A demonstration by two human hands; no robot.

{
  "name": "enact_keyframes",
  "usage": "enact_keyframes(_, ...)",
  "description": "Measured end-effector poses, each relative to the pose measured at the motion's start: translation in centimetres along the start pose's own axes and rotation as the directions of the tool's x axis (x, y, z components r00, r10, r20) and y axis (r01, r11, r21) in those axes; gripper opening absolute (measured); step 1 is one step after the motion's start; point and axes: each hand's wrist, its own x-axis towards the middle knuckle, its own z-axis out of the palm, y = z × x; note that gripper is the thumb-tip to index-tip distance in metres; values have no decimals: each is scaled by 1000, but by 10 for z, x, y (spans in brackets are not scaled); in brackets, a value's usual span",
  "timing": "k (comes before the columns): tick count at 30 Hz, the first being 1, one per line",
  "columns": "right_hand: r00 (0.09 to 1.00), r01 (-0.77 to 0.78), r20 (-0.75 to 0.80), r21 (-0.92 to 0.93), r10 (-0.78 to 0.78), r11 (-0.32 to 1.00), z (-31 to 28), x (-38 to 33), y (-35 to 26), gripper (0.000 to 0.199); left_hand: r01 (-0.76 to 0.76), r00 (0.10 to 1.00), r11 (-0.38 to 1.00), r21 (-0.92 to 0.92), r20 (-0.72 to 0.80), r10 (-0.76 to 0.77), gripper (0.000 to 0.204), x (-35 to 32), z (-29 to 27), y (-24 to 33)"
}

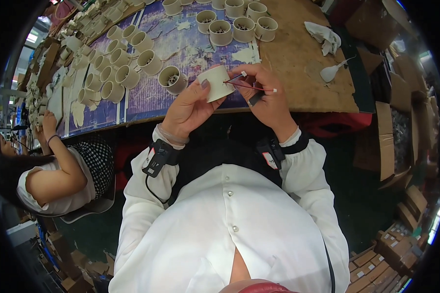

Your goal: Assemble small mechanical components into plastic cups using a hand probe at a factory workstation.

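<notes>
A cream-coloured cylindrical cup [216, 78] is tilted on its side above the front edge of the table. My left hand [185, 111] is closed around it, with the thumb pressed on its wall. Thin red and dark wires [256, 89] come out at the side of the cup and end in small white plugs [275, 90]. Close against the cup, my right hand [270, 103] pinches these wires between thumb and fingers. A dark band wraps one right finger. The inside of the held cup is turned away from view.
Similar cups [172, 79] with dark bits inside stand in groups on the table [298, 78]. A crumpled white cloth [323, 37] and a white squeeze bulb [330, 73] lie to the right. Another person [63, 176] sits at left. Cardboard boxes [388, 141] stand at right.
</notes>
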Motion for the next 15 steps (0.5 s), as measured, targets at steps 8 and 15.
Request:
enact_keyframes(8,999,33,26,-37,-32,999,5,-2,-7,18,-105,994,976,192,52,97,66,-2,6,4)
enact_keyframes(15,998,4,-63,-76,-9,997,13,-9,0,16,-124,992,971,204,49,116,65,-4,5,4)
